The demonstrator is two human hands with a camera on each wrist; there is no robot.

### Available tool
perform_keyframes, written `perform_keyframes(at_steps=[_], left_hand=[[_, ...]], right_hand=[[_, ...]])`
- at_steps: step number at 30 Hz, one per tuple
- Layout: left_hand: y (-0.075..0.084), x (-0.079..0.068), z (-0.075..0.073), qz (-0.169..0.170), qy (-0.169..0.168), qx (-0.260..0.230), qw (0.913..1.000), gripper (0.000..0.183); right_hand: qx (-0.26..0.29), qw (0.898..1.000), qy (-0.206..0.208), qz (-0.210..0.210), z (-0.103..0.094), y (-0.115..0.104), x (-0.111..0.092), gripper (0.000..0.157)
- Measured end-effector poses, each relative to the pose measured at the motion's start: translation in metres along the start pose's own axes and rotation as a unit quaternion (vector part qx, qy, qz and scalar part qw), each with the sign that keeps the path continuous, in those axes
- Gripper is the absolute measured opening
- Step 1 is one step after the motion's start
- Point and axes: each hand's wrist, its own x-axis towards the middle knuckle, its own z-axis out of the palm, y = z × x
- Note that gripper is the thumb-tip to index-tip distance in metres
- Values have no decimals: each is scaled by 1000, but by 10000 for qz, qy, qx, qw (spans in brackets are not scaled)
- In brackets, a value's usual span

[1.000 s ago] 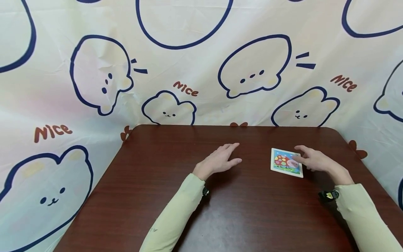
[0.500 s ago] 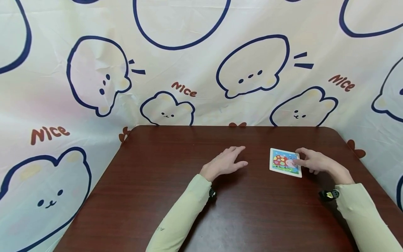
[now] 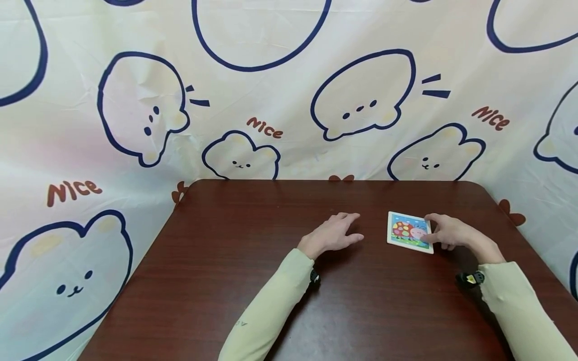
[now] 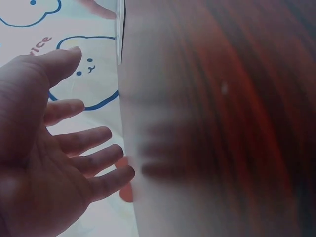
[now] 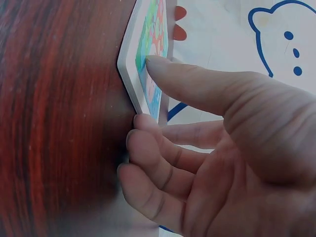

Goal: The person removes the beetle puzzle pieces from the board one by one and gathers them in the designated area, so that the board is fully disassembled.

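Observation:
A white-framed picture board (image 3: 406, 231) with a red spotted ladybug lies flat on the brown table, right of the middle. My right hand (image 3: 456, 232) is at the board's right side. In the right wrist view, the thumb (image 5: 190, 84) is on the printed face while curled fingertips meet the edge of the board (image 5: 129, 74), pinching it. To the left, my left hand (image 3: 329, 234) hovers low over the table, holding nothing. Its fingers (image 4: 94, 140) are spread and fairly straight, pointing toward the board.
The dark wooden table (image 3: 203, 260) ends at the back against a pale curtain (image 3: 298, 95) printed with blue-outlined bears. More of this cloth hangs at the left and right sides. Both wrists carry small black straps, such as the right wrist strap (image 3: 470, 279).
My left hand has moved right, closer to the board. The right thumb has come down onto the board's face near its right edge. The board has stayed about where it was.

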Motion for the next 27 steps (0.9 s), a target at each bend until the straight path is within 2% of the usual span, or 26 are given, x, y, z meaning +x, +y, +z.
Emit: perform_keyframes(at_steps=[5,15,27], left_hand=[[6,6,4,-70,-73,78,9999,64],[13,12,8,-567,-686,607,9942,69],[18,13,8,-677,-790,759,9917,72]], right_hand=[[50,10000,50,57,2,-1,-1,92],[109,9998,97,-119,5,-5,3,90],[91,9994,48,-337,13,-18,6,90]])
